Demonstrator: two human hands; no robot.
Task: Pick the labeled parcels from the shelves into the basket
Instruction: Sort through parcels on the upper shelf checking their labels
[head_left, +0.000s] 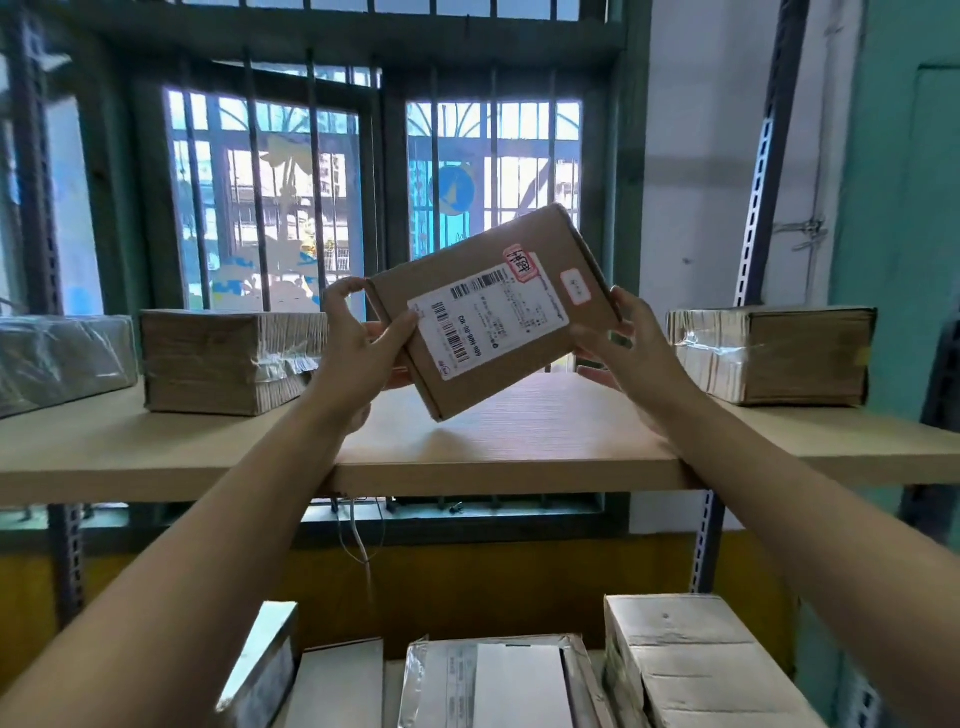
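A flat brown cardboard parcel (524, 358) with a white barcode label and two small pink stickers is held tilted above the upper wooden shelf (467, 457). My left hand (358, 338) grips its left end, thumb on the label side. On the parcel's right end, my right hand (631, 348) holds the edge with its fingers. No basket is in view.
Taped brown boxes sit on the upper shelf at left (228, 361) and right (774, 356), with a plastic-wrapped parcel (57, 358) at far left. Several boxes (691, 665) fill the lower shelf. A barred window (374, 197) is behind, metal uprights (758, 171) at the sides.
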